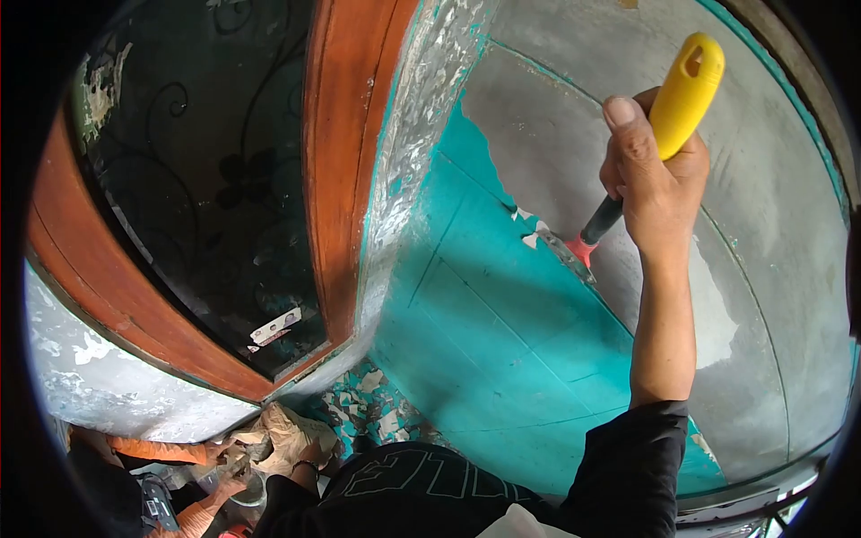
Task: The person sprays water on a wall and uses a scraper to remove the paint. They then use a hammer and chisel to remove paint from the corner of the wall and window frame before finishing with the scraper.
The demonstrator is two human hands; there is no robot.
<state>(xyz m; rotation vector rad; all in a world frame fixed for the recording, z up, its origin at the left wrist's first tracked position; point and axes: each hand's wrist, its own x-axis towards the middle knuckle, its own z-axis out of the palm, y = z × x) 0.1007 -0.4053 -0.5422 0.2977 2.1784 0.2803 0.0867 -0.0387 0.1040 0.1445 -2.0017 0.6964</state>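
My right hand (659, 179) is wrapped round a long-handled paint scraper with a yellow grip (686, 94), a dark shaft and a red head. The scraper's metal blade (567, 258) lies against the wall, along the border between turquoise paint (511, 332) and bare grey plaster (556, 134). Small curled paint flakes (529, 238) sit by the blade. Low at the left, my left hand (309, 455) is beside a crumpled brown paper bag (285, 435); its fingers are too hidden to show whether they grip it.
Paint chips (372, 403) litter the floor at the wall's foot. A wooden frame (345, 179) surrounds dark glass (206, 161) on the left. Another person's orange sleeve (157, 450) and hands (231, 480) are near a container (253, 489) at lower left. A railing (780, 498) runs at lower right.
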